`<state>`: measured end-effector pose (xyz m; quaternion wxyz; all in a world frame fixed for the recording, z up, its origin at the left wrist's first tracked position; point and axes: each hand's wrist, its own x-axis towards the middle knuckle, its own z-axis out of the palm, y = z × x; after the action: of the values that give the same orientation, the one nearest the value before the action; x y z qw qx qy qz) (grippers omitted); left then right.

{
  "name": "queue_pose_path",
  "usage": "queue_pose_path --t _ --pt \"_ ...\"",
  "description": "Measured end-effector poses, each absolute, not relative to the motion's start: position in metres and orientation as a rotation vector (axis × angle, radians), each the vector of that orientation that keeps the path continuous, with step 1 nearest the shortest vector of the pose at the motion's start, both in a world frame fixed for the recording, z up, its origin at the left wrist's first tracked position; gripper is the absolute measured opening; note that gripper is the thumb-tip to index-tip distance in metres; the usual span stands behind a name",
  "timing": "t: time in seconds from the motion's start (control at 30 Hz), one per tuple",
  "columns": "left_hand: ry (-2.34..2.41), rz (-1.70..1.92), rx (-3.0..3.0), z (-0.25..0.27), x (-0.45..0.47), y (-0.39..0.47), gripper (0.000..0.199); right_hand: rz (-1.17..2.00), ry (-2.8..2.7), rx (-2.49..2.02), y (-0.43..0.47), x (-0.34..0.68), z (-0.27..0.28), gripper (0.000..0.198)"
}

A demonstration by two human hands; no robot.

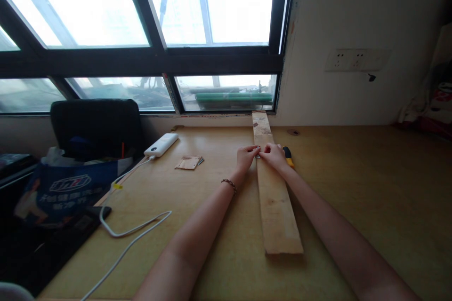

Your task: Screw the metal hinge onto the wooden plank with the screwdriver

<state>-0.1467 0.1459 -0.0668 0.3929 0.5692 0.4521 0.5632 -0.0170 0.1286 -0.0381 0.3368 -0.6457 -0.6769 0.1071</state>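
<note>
A long wooden board (277, 207) lies lengthwise on the table, its far end near the window. Above its left edge my left hand (246, 157) pinches a small metal piece (258, 149), too small to make out its kind. My right hand (274, 156) meets it from the other side, with thumb and forefinger pressed together at the same spot. Whatever lies between those right fingertips is hidden. Just beyond the right hand, beside the board, a yellow and black tool (288, 157) is partly covered.
On the wooden table (219, 225), a small packet (188, 163) lies with several thin metal pieces (201, 161). A white power bank (161, 145) trails a white cable (132, 231) at the left. Past the table's left edge stand a black chair (97, 122) and a blue bag (70, 188).
</note>
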Motion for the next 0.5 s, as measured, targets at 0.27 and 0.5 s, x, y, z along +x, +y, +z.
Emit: queue_pose_path --t 0.27,0.5 --pt "1.112 1.415 1.387 -0.062 -0.146 0.143 0.024 0.262 -1.775 -1.688 0.130 -0.017 -0.039 0.023" --pt "1.059 1.590 1.443 -0.041 -0.134 0.131 0.027 0.278 -1.794 -1.690 0.131 -0.015 -0.040 0.020"
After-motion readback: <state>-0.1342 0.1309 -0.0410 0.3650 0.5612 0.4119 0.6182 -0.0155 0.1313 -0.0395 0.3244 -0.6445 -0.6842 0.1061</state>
